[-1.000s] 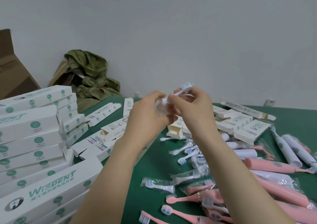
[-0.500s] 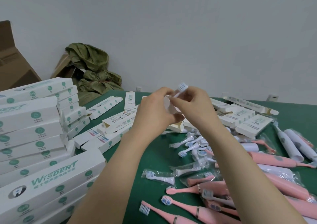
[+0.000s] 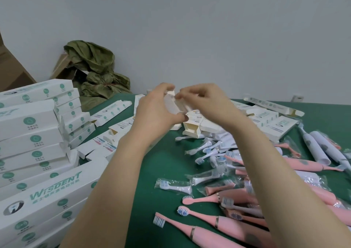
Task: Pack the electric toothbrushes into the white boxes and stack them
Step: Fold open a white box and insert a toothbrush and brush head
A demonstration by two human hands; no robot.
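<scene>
Above the middle of the green bench (image 3: 167,158), toward its far edge, we hold one white box (image 3: 171,107) in the air between both hands, its open end turned toward us. We judge the risk to lie in the closing. The thin end flap (image 3: 170,93) could crease or tear if we force it, or catch on whatever sits inside, which we cannot see. If the end is left loose, the contents could slide out when we tip the box toward the stack of packed boxes (image 3: 32,137) along the left edge. That stack looks a little staggered, so a careless placement might shift it. The left hand (image 3: 155,111) is curled round the box's end, thumb underneath and fingers over the top. The right hand (image 3: 207,103) has its fingertips (image 3: 180,95) bent and pinched at the flap's edge, barely parted. Pink electric toothbrushes (image 3: 233,228) lie loose toward the near right corner, with bagged brush heads (image 3: 173,185) just beside them, and neither hand touches any of these.
</scene>
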